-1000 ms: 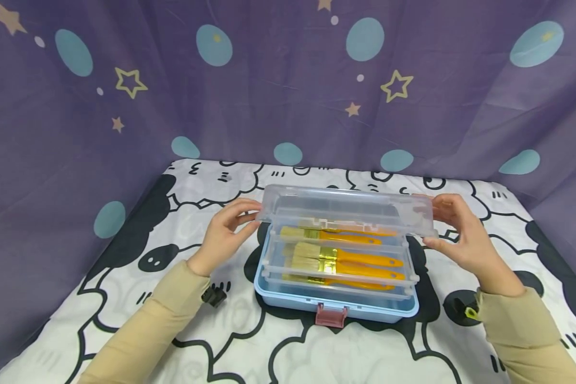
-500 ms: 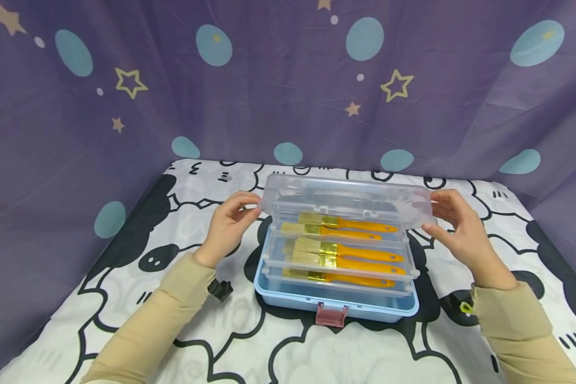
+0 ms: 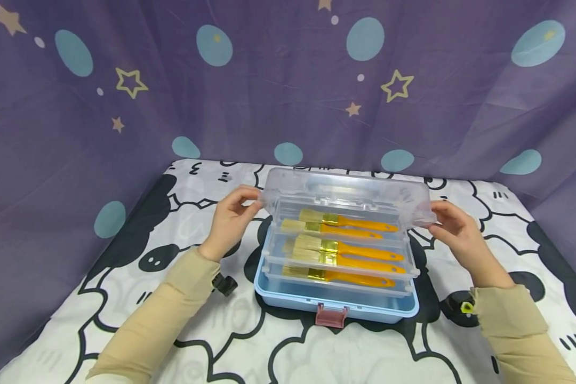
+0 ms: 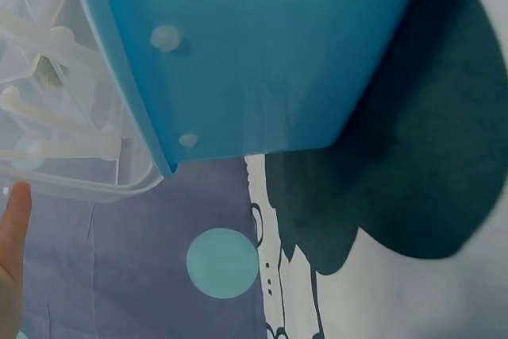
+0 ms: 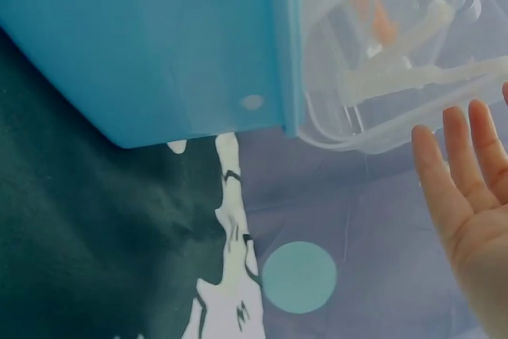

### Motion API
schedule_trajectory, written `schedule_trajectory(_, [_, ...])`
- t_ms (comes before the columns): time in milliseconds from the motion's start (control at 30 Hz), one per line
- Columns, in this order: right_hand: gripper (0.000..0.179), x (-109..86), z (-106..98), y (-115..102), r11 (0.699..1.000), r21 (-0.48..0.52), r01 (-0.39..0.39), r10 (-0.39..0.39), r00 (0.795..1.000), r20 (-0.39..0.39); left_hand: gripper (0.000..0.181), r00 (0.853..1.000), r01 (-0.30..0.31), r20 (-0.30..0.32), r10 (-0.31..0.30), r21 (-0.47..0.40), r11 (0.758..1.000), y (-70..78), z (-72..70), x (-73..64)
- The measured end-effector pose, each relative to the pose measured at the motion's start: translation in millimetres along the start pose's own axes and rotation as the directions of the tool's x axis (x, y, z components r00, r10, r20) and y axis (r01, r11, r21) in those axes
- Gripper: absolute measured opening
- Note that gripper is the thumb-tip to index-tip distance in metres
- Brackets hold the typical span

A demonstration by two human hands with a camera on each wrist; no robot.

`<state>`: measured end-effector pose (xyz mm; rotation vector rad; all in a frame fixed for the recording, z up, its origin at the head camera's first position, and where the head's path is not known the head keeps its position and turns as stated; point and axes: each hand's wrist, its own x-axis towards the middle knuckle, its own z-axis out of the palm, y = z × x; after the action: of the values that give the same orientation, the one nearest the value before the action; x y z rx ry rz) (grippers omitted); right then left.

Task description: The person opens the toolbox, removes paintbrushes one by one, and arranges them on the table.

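A light-blue plastic box [image 3: 288,301] stands on the cloth with its clear lid [image 3: 345,184] raised and tilted back. Tiered clear trays [image 3: 269,256] inside hold several paintbrushes [image 3: 350,264] with orange handles and pale bristles. At the lid's left end, my left hand [image 3: 230,218] pinches the edge between thumb and fingers. My right hand [image 3: 461,234] is at the opposite end, its fingers fairly straight and touching the lid, thumb low at the corner. In the right wrist view, the right hand's fingers [image 5: 456,164] are spread apart beside the clear plastic.
A dusky-pink latch [image 3: 331,316] hangs at the box's front. The table is covered with a black-and-white cartoon cloth [image 3: 230,346]. Behind it hangs a purple curtain [image 3: 278,96] with stars and blue ovals. A small dark device [image 3: 225,285] sits at the left cuff.
The lid has tipped farther up and back, with the trays rising and more brushes showing. My left hand has moved up with it; the right has shifted slightly. The box base has stayed put.
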<state>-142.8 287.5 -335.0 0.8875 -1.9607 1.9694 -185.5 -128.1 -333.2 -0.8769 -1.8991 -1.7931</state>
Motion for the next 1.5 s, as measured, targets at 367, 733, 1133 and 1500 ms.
schedule_trajectory(367, [0.026, 7.6, 0.3, 10.4, 0.974, -0.131, -0.185, 0.170, 0.978, -0.122, 0.016, 0.982, 0.178, -0.061, -0.178, -0.015, 0.984, -1.1, 3.8, 17.8])
schedule_trajectory(733, [0.019, 12.9, 2.5, 18.9, 0.978, -0.109, -0.180, 0.157, 0.969, -0.191, 0.018, 0.962, 0.269, -0.036, -0.270, -0.027, 0.963, -5.0, 2.5, 27.5])
schedule_trajectory(1133, [0.012, 18.9, 4.6, 19.7, 0.961, -0.139, -0.239, 0.195, 0.943, -0.269, 0.025, 0.955, 0.295, -0.005, -0.295, -0.024, 0.955, -10.2, 1.1, 30.9])
schedule_trajectory(1500, [0.009, 37.4, 5.2, 22.6, 0.943, 0.067, -0.326, 0.332, 0.907, -0.258, 0.051, 0.891, 0.455, 0.147, -0.430, -0.287, 0.843, -14.4, -3.5, 38.0])
